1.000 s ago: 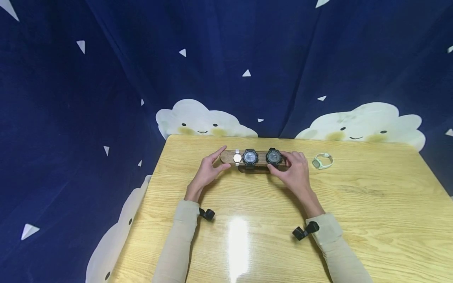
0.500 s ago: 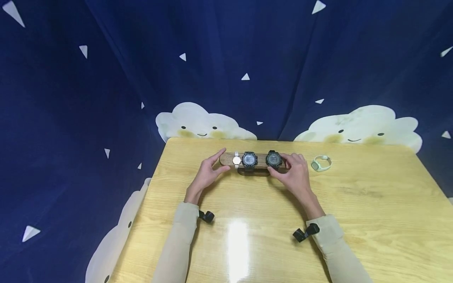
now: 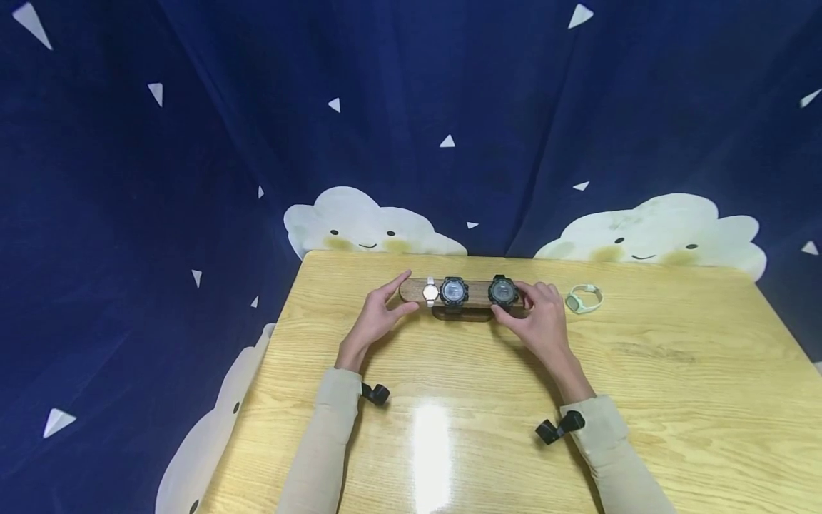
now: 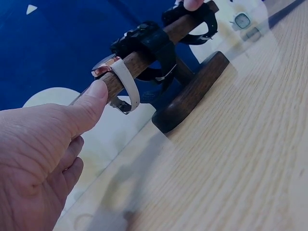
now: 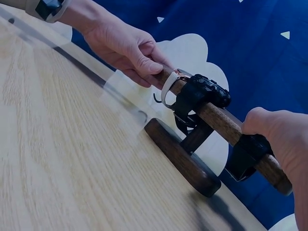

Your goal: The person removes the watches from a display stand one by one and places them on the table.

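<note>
A dark wooden watch stand (image 3: 478, 293) with a crossbar over an oval base (image 5: 185, 161) stands on the table, bearing three watches. At the bar's left end is a small watch (image 3: 430, 292) with a white strap and rose-gold case. Beside it sits a chunky black digital watch (image 3: 454, 290). A second black watch (image 3: 503, 291) hangs nearer the right end. My left hand (image 3: 375, 314) holds the bar's left end between thumb and fingers. My right hand (image 3: 539, 318) pinches the second black watch, thumb at its near side; its other fingers are partly hidden.
A pale green watch (image 3: 584, 298) lies on the wooden table (image 3: 674, 357), right of my right hand. Behind the table's far edge hangs a dark blue curtain (image 3: 411, 107) printed with clouds and white triangles.
The right-hand black watch has slid slightly right along the bar with my right hand, widening the gap to the middle watch. My left hand keeps its hold on the bar.
</note>
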Available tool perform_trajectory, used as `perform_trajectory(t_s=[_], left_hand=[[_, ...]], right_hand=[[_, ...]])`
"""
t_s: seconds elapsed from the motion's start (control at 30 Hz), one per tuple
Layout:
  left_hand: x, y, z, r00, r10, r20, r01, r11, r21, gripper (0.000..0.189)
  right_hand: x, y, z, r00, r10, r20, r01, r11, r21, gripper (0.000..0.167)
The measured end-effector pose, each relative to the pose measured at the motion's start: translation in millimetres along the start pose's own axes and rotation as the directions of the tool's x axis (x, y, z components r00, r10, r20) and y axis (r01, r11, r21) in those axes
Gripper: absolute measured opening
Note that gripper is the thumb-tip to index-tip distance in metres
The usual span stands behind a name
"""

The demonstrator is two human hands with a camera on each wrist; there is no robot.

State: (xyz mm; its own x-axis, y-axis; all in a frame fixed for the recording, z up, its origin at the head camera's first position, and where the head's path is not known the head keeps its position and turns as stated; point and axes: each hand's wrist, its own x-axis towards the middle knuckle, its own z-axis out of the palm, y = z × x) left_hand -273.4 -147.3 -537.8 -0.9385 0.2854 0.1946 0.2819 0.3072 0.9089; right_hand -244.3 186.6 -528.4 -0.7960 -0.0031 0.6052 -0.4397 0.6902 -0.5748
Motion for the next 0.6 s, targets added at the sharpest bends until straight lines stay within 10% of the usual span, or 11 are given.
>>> perform_trajectory(t_s=[0.6], left_hand=[[0.6,-0.6,0.1,1.0,-0.012,0.008,0.011,1.0,0.016,0.073]], right_hand=[[0.3,1.6,-4.4,1.0,0.016,0.025,-0.015,1.0,-0.026,0.059]])
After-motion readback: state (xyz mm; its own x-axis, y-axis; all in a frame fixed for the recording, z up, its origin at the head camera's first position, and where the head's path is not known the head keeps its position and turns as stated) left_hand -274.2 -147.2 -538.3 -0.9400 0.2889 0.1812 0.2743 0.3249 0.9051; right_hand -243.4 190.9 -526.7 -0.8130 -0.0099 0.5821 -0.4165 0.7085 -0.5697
